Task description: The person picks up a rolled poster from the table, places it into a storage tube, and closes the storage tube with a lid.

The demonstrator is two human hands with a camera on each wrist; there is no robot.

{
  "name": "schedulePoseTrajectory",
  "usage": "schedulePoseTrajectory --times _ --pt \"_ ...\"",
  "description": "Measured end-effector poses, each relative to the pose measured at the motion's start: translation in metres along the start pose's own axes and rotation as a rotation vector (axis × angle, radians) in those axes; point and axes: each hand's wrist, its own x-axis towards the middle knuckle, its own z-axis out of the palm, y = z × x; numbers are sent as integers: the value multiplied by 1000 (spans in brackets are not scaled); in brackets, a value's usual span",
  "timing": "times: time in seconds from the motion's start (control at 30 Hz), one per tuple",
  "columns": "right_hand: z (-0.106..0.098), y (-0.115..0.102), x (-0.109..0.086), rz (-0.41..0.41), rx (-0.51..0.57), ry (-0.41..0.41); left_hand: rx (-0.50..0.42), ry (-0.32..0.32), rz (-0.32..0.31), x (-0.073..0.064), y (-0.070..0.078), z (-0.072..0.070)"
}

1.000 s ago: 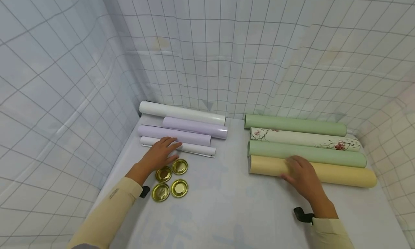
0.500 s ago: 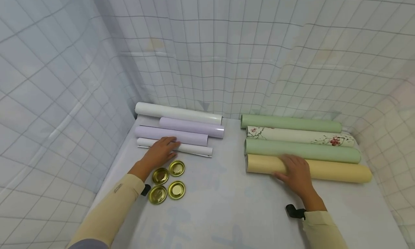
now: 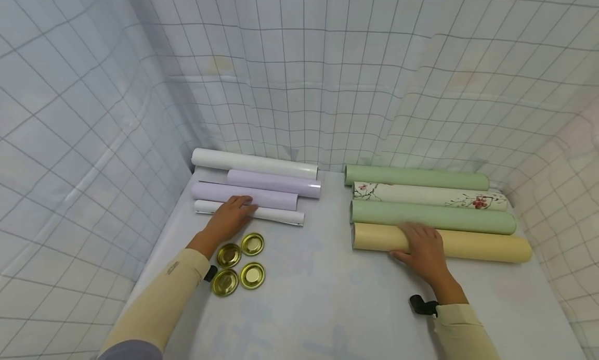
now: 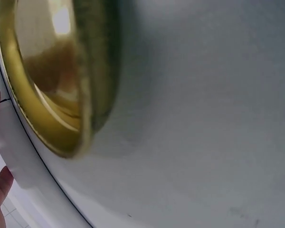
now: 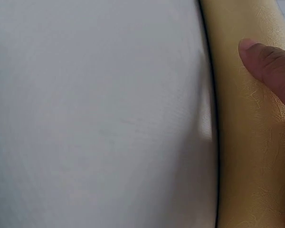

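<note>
In the head view, my left hand (image 3: 229,219) rests on a thin white roll (image 3: 281,215), its fingers lying across the top. Several small, round, shallow gold dishes (image 3: 252,275) are grouped just below that hand; one gold dish (image 4: 42,128) looms large in the left wrist view. On the other side, my right hand (image 3: 423,251) rests over a yellow roll (image 3: 486,245), fingers on top and the thumb along the near side. The right wrist view shows that thumb (image 5: 266,64) lying straight on the roll's textured yellow surface.
Behind the left hand lie two lilac rolls (image 3: 276,183) and a glossy white roll (image 3: 252,162). Beyond the yellow roll are a pale green roll (image 3: 430,218), a flowered roll (image 3: 430,195) and another green roll (image 3: 416,178). Checked cloth walls (image 3: 299,79) enclose the white surface (image 3: 323,292).
The head view has shifted slightly, so the rolls and dishes appear a little further left. Both hands stay on the same rolls.
</note>
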Motion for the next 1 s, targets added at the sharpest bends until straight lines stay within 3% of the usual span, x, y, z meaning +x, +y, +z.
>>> schedulePoseTrajectory --times 0.23,0.53,1.0 --pt "0 -4 2 5 6 -12 8 10 -14 -1 -1 0" --pt "-5 -7 2 -53 -72 -47 -34 20 -29 -2 -1 2" --pt "-17 -12 3 -119 -23 -103 -89 22 -12 -9 0 -1"
